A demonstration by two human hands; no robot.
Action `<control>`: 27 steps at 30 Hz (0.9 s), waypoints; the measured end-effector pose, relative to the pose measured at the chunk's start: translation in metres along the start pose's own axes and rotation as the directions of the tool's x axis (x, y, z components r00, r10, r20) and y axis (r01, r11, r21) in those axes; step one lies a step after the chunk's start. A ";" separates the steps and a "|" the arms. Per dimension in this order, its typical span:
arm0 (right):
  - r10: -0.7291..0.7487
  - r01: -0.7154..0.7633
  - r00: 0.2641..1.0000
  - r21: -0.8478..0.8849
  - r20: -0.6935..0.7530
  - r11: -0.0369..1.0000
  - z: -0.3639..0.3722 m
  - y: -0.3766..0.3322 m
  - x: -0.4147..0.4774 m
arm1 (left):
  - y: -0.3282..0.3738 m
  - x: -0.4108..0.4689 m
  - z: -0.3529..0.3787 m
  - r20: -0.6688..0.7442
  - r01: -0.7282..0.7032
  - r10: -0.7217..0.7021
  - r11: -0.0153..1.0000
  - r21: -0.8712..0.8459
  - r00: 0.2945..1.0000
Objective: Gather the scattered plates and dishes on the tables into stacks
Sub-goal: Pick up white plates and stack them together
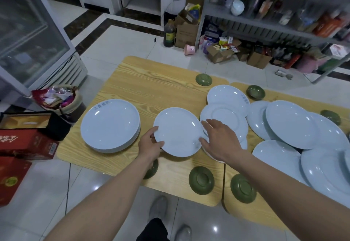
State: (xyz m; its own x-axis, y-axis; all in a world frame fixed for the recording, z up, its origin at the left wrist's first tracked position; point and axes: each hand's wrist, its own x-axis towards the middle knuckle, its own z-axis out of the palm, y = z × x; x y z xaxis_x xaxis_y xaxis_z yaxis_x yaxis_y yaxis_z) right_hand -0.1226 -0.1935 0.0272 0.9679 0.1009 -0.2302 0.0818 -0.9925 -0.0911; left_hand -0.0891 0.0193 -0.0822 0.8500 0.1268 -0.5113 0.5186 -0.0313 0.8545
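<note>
The left grip [150, 144] is pinching the near-left rim of a white plate [178, 130], thumb on top. The right grip [221, 138] is lying spread and straight-fingered at the plate's right edge. The plate is sitting mid-bench on the wood-grain bench [151, 81], just right of a plate stack [110, 125]. More plates [291, 123] are overlapping on a second bench [280, 96] to the right, with small green dishes [201, 180] dotting the edges. Glossy pale floor tiles [117, 38] are surrounding both — a glass-door fridge [28, 32] far left, metal shelving [265, 20] far right.

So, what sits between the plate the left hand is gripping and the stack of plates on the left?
In the head view, only a bare strip of wooden tabletop separates the held plate from the stack; the two don't touch.
</note>
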 end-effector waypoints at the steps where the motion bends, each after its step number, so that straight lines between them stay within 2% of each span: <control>1: -0.004 0.004 1.000 0.002 -0.010 1.000 -0.004 0.000 0.000 | 0.004 -0.003 -0.001 0.003 -0.013 0.013 1.000 -0.009 1.000; 8: -0.028 0.033 0.991 0.036 -0.127 0.999 -0.032 -0.005 -0.017 | 0.031 -0.034 -0.023 -0.094 -0.117 0.110 0.990 -0.080 0.990; 13: -0.086 0.090 0.986 0.023 -0.146 0.996 -0.039 -0.017 -0.029 | 0.042 -0.058 -0.050 -0.238 -0.203 0.177 0.975 -0.089 0.955; 21: -0.168 0.174 0.971 0.021 -0.168 0.985 -0.039 -0.054 -0.026 | 0.037 -0.066 -0.107 -0.332 -0.175 0.083 0.950 -0.258 0.940; 27: -0.171 0.174 0.973 0.005 -0.154 0.985 -0.034 -0.081 -0.013 | 0.026 -0.043 -0.143 -0.395 -0.133 0.014 0.952 -0.275 0.918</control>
State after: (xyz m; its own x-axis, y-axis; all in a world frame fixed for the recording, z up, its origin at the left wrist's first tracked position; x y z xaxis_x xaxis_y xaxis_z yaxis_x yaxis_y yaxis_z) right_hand -0.1338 -0.1166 0.0706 0.9646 0.2569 -0.0592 0.2472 -0.9595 -0.1350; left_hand -0.1251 0.1547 -0.0252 0.7512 0.5081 -0.4213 0.3558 0.2260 0.9068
